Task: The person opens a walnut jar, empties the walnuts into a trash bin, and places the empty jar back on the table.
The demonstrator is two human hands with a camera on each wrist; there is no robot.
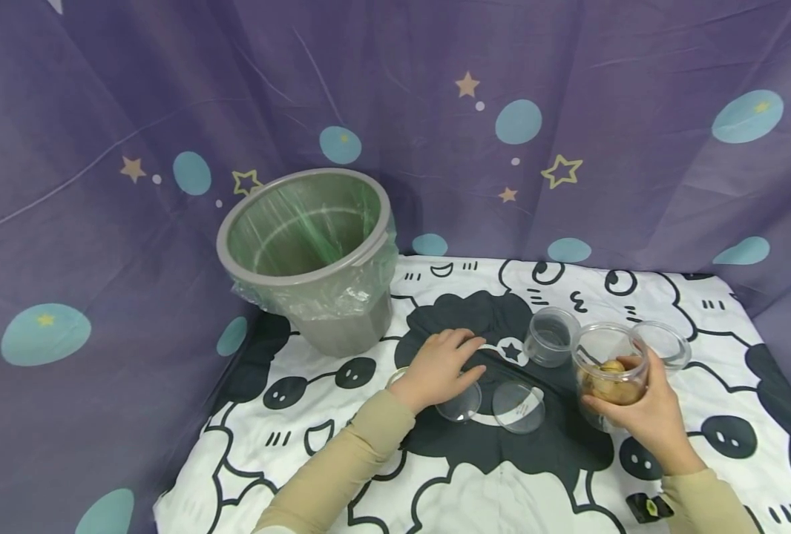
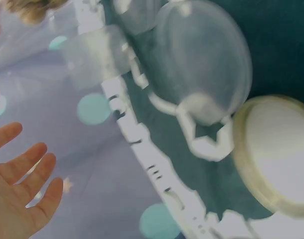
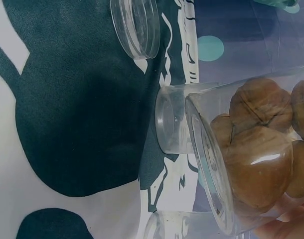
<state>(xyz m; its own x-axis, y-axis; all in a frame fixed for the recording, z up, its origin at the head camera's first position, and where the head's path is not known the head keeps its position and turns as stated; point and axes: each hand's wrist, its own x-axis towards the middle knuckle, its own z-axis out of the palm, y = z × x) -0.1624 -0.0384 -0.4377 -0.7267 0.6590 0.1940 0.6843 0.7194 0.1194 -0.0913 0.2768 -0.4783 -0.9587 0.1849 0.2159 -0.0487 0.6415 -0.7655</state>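
My right hand (image 1: 638,404) grips a clear jar (image 1: 608,365) with several walnuts (image 3: 259,149) inside, held just above the cloth at the right. In the right wrist view the jar (image 3: 212,164) lies on its side, filling the right half. My left hand (image 1: 444,365) lies open with straight fingers over the dark patch of the cloth, partly above a clear lid (image 1: 461,406). In the left wrist view the left hand (image 2: 20,194) shows spread fingers holding nothing. A second clear lid (image 1: 518,406) lies between the hands, and an empty clear jar (image 1: 551,336) stands behind it.
A grey bin (image 1: 309,252) lined with a clear bag stands at the back left. Another clear container (image 1: 664,343) sits behind the walnut jar. A black-and-white cartoon cloth (image 1: 736,415) covers the table, purple curtain (image 1: 102,185) behind. A small black object (image 1: 649,506) lies near my right sleeve.
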